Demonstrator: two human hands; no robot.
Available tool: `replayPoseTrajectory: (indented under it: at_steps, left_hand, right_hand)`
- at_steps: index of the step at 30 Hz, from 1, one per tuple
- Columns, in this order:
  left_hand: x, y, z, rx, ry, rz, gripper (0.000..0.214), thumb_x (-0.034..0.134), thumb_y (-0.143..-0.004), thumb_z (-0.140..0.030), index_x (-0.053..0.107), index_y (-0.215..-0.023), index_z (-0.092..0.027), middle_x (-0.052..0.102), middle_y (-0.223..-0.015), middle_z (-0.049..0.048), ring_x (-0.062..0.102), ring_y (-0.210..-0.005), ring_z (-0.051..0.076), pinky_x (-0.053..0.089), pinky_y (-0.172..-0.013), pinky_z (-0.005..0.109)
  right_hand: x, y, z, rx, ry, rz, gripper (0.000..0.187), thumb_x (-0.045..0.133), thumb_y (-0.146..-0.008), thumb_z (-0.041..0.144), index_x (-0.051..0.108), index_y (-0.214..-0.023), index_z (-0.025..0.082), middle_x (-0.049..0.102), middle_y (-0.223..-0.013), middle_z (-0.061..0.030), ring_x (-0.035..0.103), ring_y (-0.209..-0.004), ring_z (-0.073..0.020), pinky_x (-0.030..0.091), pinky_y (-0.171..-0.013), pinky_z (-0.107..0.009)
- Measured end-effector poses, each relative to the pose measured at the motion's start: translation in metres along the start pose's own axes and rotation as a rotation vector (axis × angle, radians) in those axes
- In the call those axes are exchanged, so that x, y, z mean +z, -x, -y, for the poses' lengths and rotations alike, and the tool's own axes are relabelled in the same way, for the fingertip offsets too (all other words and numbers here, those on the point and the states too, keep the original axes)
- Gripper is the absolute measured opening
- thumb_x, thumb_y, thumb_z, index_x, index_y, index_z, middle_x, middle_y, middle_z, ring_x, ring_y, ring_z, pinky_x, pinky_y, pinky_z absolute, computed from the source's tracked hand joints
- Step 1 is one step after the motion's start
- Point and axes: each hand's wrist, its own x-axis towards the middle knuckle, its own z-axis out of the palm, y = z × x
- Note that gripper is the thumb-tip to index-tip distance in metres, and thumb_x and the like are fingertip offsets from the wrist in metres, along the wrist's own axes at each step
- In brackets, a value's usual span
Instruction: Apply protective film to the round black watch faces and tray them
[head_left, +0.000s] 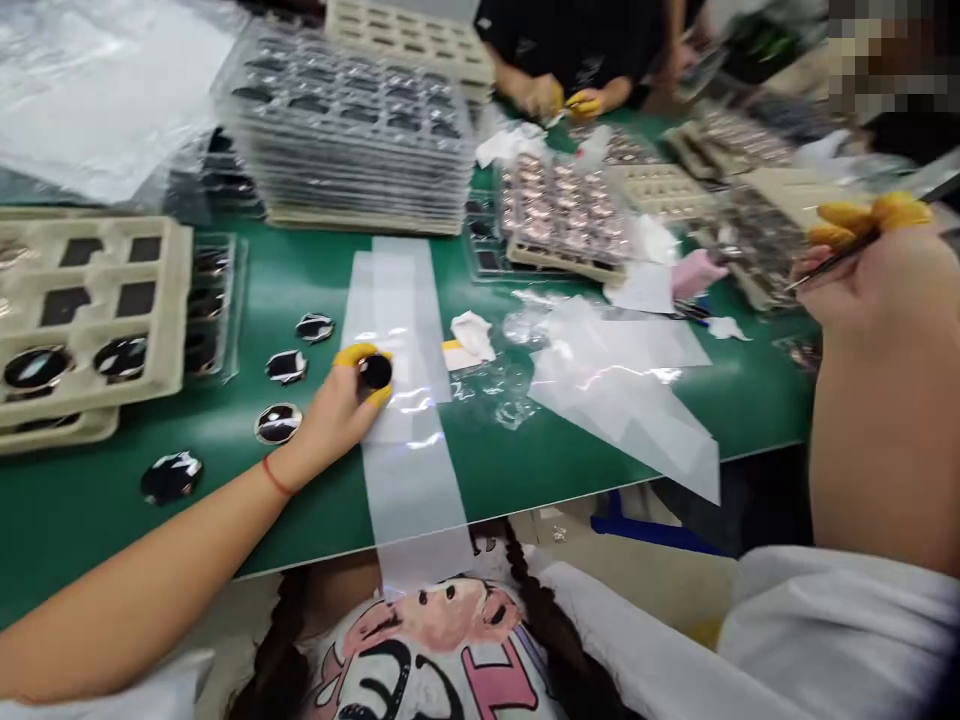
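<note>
My left hand (334, 415), with yellow finger cots, pinches a small glossy black disc (375, 372) between thumb and finger, just above a strip of translucent film (405, 470) lying on the green mat (225, 285). Several similar glossy black discs, such as one (277, 423) and another (171, 477), lie on the mat left of that hand. My right hand (874, 275), also in yellow cots, holds a pair of dark tweezers (832, 255) at the right side, above the mat's edge.
A beige moulded tray (97, 300) with black discs sits at the left. A tall stack of clear plastic trays (352, 130) stands behind. Crumpled clear film (622, 380) lies right of the strip. A co-worker's hands (562, 100) work at the far side, among more trays.
</note>
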Motion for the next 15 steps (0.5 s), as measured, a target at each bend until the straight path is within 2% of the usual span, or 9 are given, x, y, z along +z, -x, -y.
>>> replayPoseTrajectory:
  at_steps: [1, 2, 3, 4, 6, 8, 10, 12, 15]
  left_hand:
    - [0.001, 0.001, 0.002, 0.03, 0.003, 0.011, 0.046, 0.055, -0.087, -0.035, 0.046, -0.127, -0.014, 0.056, -0.132, 0.0172, 0.059, -0.125, 0.029, 0.048, -0.11, 0.047]
    - [0.002, 0.002, 0.003, 0.052, 0.012, 0.023, 0.045, 0.055, -0.087, -0.032, 0.045, -0.127, -0.014, 0.056, -0.133, 0.0174, 0.06, -0.124, 0.028, 0.049, -0.108, 0.046]
    - [0.002, 0.004, 0.003, 0.068, 0.022, 0.043, 0.044, 0.054, -0.088, -0.03, 0.044, -0.128, -0.014, 0.057, -0.132, 0.0174, 0.061, -0.122, 0.028, 0.051, -0.106, 0.045]
    - [0.002, 0.005, 0.004, 0.07, 0.032, 0.063, 0.044, 0.053, -0.089, -0.028, 0.042, -0.129, -0.014, 0.058, -0.132, 0.0171, 0.062, -0.121, 0.027, 0.052, -0.104, 0.045]
    - [0.001, 0.006, 0.003, 0.056, 0.035, 0.094, 0.043, 0.053, -0.09, -0.026, 0.042, -0.13, -0.014, 0.059, -0.13, 0.0167, 0.064, -0.116, 0.027, 0.054, -0.1, 0.044]
    - [0.0, 0.007, 0.003, 0.046, 0.029, 0.102, 0.043, 0.054, -0.091, -0.025, 0.042, -0.131, -0.014, 0.059, -0.13, 0.0162, 0.065, -0.114, 0.027, 0.055, -0.098, 0.044]
    - [-0.001, 0.008, 0.004, 0.058, 0.03, 0.093, 0.043, 0.055, -0.09, -0.024, 0.043, -0.13, -0.014, 0.059, -0.13, 0.0155, 0.064, -0.116, 0.026, 0.054, -0.1, 0.043]
    - [-0.002, 0.009, 0.005, 0.087, 0.04, 0.088, 0.043, 0.055, -0.09, -0.022, 0.042, -0.13, -0.014, 0.057, -0.132, 0.016, 0.061, -0.121, 0.027, 0.052, -0.104, 0.045]
    - [-0.002, 0.01, 0.006, 0.128, 0.046, 0.095, 0.046, 0.052, -0.091, -0.021, 0.039, -0.134, -0.011, 0.054, -0.137, 0.0194, 0.056, -0.128, 0.029, 0.049, -0.109, 0.05]
  right_hand:
    - [0.026, 0.017, -0.004, 0.064, -0.081, 0.068, 0.048, 0.022, -0.102, 0.016, 0.046, -0.061, 0.018, 0.046, -0.061, 0.002, 0.042, -0.046, -0.0019, 0.037, -0.05, -0.023]
    - [0.051, 0.04, -0.008, 0.141, -0.233, 0.138, 0.05, 0.024, -0.104, 0.025, 0.05, -0.062, 0.019, 0.05, -0.062, -0.0001, 0.049, -0.048, -0.0049, 0.037, -0.05, -0.027]
    - [0.074, 0.065, -0.011, 0.259, -0.251, 0.215, 0.049, 0.028, -0.104, 0.027, 0.054, -0.063, 0.018, 0.057, -0.062, -0.0019, 0.052, -0.047, -0.0074, 0.036, -0.048, -0.029]
    - [0.096, 0.092, -0.013, 0.297, -0.258, 0.246, 0.05, 0.029, -0.105, 0.026, 0.054, -0.062, 0.019, 0.059, -0.059, -0.0021, 0.05, -0.043, -0.0072, 0.032, -0.045, -0.029]
    - [0.131, 0.142, -0.019, 0.264, -0.243, 0.597, 0.053, 0.037, -0.105, 0.035, 0.062, -0.063, 0.016, 0.054, -0.048, -0.0005, 0.043, -0.037, -0.0056, 0.028, -0.042, -0.026]
    - [0.158, 0.178, -0.027, 0.297, -0.254, 0.847, 0.049, 0.058, -0.094, 0.054, 0.066, -0.066, 0.015, 0.048, -0.041, 0.003, 0.039, -0.034, -0.0055, 0.028, -0.038, -0.024]
    - [0.178, 0.197, -0.037, 0.324, -0.291, 1.009, 0.048, 0.081, -0.07, 0.061, 0.069, -0.076, 0.015, 0.06, -0.052, 0.002, 0.05, -0.041, -0.0065, 0.037, -0.04, -0.021]
    - [0.193, 0.203, -0.049, 0.348, -0.314, 1.087, 0.057, 0.091, -0.054, 0.058, 0.07, -0.087, 0.016, 0.071, -0.071, -0.0011, 0.062, -0.054, -0.0087, 0.047, -0.047, -0.02]
    - [0.206, 0.201, -0.066, 0.387, -0.306, 1.089, 0.061, 0.092, -0.051, 0.057, 0.071, -0.092, 0.017, 0.073, -0.083, -0.0028, 0.069, -0.066, -0.0111, 0.053, -0.053, -0.02]
